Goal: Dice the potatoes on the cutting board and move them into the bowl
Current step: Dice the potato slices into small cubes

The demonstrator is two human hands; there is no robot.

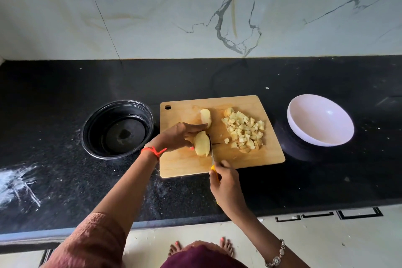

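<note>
Your left grip point(180, 135) holds the potato half point(201, 144), long axis running near-far. Your right grip point(227, 183) clasps the knife point(212, 155), blade parallel, touching its right side.

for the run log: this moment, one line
left hand holds peeled potato half | right hand cuts it, yellow-handled knife | diced pile on wooden cutting board | white bowl empty

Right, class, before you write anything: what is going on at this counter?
A person is partway through dicing potatoes. The left hand steadies a peeled potato piece on the wooden cutting board, while the right hand grips a yellow-handled knife, blade against that piece. A second piece lies behind it and a diced pile sits to the right on the board. The white bowl holds nothing yet.
</note>
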